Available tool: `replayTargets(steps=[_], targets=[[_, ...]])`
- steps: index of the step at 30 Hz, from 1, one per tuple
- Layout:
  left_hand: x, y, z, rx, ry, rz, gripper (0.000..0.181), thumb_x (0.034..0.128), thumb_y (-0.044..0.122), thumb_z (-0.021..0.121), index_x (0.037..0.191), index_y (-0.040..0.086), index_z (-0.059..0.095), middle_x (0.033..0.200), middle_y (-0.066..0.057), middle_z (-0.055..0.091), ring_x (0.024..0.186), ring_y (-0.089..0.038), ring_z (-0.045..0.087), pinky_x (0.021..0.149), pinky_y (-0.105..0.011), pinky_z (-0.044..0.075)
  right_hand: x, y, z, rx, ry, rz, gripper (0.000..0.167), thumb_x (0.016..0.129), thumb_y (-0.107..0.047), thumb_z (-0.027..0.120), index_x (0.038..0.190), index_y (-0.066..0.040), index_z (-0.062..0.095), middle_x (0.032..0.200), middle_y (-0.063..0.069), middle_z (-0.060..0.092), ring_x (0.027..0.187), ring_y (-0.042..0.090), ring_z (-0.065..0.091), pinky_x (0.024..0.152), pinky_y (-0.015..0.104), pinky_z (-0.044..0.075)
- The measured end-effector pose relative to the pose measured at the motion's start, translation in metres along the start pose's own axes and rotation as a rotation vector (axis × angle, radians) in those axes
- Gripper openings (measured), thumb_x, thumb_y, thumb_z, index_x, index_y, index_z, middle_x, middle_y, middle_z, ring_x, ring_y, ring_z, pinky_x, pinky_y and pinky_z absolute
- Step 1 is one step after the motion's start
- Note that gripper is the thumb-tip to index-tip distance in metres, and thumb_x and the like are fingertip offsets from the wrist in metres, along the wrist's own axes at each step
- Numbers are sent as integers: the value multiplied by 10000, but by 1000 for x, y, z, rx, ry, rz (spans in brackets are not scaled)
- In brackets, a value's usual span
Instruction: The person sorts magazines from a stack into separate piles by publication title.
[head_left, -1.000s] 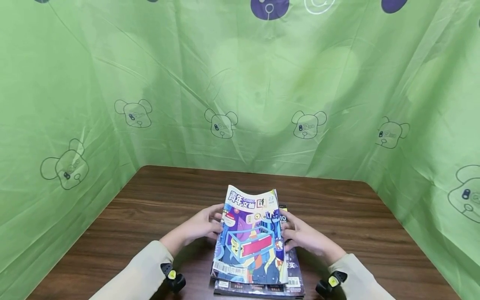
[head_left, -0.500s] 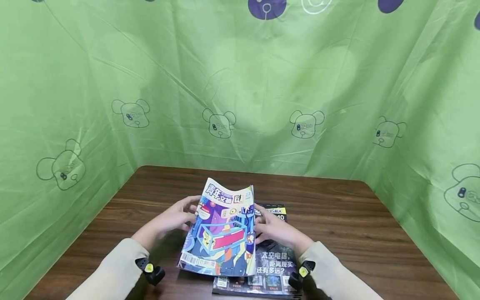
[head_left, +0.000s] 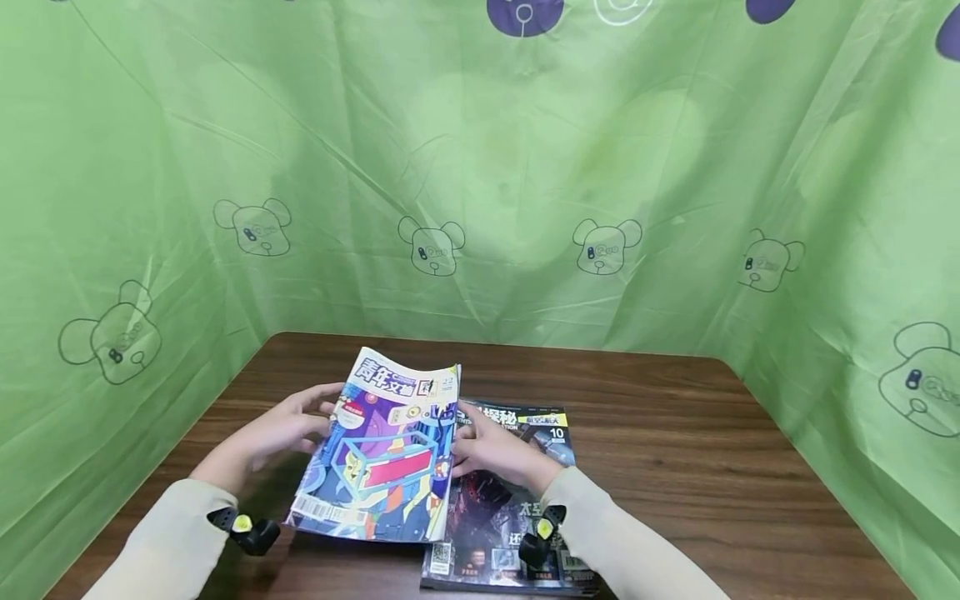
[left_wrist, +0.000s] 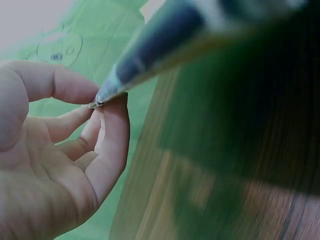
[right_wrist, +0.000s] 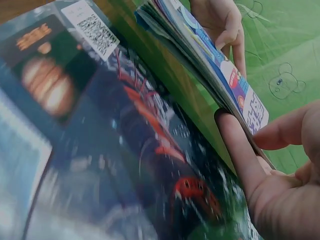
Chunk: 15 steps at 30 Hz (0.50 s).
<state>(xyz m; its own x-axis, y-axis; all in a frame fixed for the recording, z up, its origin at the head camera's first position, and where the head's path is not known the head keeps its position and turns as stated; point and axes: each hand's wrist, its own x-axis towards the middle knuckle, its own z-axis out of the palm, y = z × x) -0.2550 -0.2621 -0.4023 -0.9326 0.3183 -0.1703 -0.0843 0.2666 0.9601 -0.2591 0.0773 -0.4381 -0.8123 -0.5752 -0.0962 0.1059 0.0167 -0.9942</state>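
Note:
A colourful magazine (head_left: pixel 390 450) with a purple and blue cover is held between both hands, off the tabletop and slightly tilted. My left hand (head_left: pixel 281 429) pinches its left edge; in the left wrist view, thumb and fingers (left_wrist: pixel 112 135) meet on that edge. On the opposite side my right hand (head_left: pixel 495 450) grips the right edge, its thumb and a finger on either face in the right wrist view. Beneath the right hand lies a dark magazine (head_left: pixel 480 508) with a space cover, partly covered by the colourful one. Its glossy cover (right_wrist: pixel 100 150) fills much of the right wrist view.
A brown wooden table (head_left: pixel 660 483) carries everything. Green curtains (head_left: pixel 525 167) printed with bear outlines hang around its back and sides. A small black camera (head_left: pixel 251 533) is strapped to the left wrist, another camera (head_left: pixel 536 542) to the right.
Both hands have moved left with the colourful magazine, from above the dark magazine to beside it. More of the dark cover now shows, and the dark magazine stays about where it was.

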Motion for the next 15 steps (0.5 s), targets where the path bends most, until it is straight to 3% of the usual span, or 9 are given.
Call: replayTargets(steps=[9,15], targets=[[-9,-16,-29,16,44,-18,793,900,-10,554,1583,-3,151,1393,-330,407,981,-299,640,804,-450,576,27,-1,30,-3,46,20,880,881,106,543,1592,-6,37,1011,197,591,710,243,663,723,394,618],[-12,-24,-40,56,74,-57,781,916,20,557,1580,-14,147,1407,-343,405,978,-282,640,796,-436,567,41,0,42,-19,72,39,851,894,105,561,1592,-9,89,1016,187,596,696,246,671,701,373,620]])
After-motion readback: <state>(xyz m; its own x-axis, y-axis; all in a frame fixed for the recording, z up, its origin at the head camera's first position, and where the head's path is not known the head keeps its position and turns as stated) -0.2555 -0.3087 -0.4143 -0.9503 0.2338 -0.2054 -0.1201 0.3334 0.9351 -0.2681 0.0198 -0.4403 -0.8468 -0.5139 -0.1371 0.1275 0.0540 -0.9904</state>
